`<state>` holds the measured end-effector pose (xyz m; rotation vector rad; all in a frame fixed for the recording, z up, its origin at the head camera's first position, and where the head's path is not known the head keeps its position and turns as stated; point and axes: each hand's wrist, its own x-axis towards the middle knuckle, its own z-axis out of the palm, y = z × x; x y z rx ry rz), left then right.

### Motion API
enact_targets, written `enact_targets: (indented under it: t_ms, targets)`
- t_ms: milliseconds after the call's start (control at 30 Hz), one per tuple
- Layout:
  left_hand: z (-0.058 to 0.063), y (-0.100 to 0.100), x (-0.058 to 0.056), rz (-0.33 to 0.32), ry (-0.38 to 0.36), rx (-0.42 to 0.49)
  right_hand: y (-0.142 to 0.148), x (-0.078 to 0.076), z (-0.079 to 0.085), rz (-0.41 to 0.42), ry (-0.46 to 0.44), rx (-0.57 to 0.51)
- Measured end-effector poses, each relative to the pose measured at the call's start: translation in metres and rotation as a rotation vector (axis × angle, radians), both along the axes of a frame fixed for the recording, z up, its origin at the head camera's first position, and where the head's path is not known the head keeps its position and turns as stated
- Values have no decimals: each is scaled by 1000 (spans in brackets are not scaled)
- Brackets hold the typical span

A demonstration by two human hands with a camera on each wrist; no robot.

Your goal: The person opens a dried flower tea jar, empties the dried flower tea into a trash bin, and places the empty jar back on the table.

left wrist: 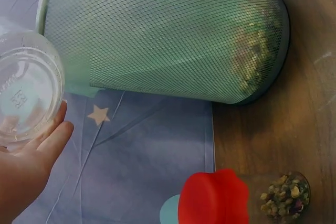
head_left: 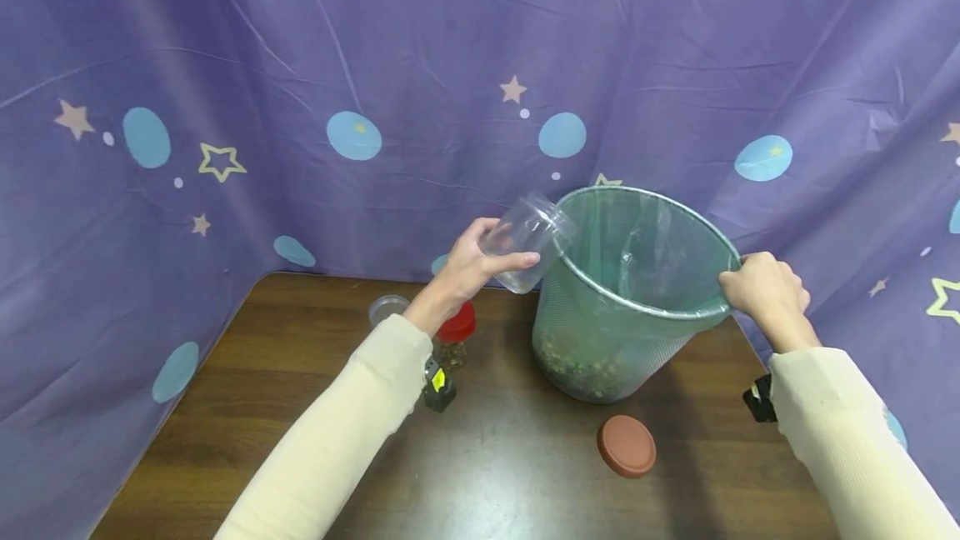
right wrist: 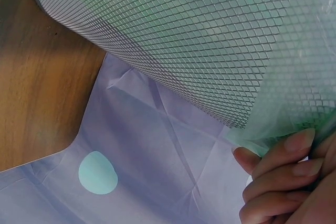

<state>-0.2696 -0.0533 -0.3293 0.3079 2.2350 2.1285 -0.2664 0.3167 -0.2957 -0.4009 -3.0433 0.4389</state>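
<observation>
My left hand [head_left: 480,261] holds a clear plastic jar [head_left: 517,252], tilted with its open mouth at the bin's left rim; the jar looks empty. In the left wrist view the round base of the jar [left wrist: 23,90] faces the camera. My right hand [head_left: 765,290] grips the right rim of a mesh waste bin [head_left: 600,348], its fingers [right wrist: 283,179] curled over the folded edge of the green liner bag [right wrist: 294,93]. The bin leans a little toward the right hand. Dried plant bits [left wrist: 260,51] show through the mesh at its bottom.
A reddish-brown lid [head_left: 627,445] lies on the wooden table [head_left: 487,473] in front of the bin. Behind the left forearm stand a red-lidded jar [left wrist: 212,198] with dried flowers in it and a clear round lid [head_left: 387,307]. A purple patterned curtain [head_left: 450,65] hangs behind the table.
</observation>
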Motion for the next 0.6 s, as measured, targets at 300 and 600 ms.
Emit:
enact_targets:
  t_ms: [300, 600]
  targets:
    - [-10, -2, 0, -33, -9, 25, 2, 0, -1, 2, -4, 0]
    - [-20, -5, 2, -99, -24, 120, 1, 0, -1, -1, 2, 2]
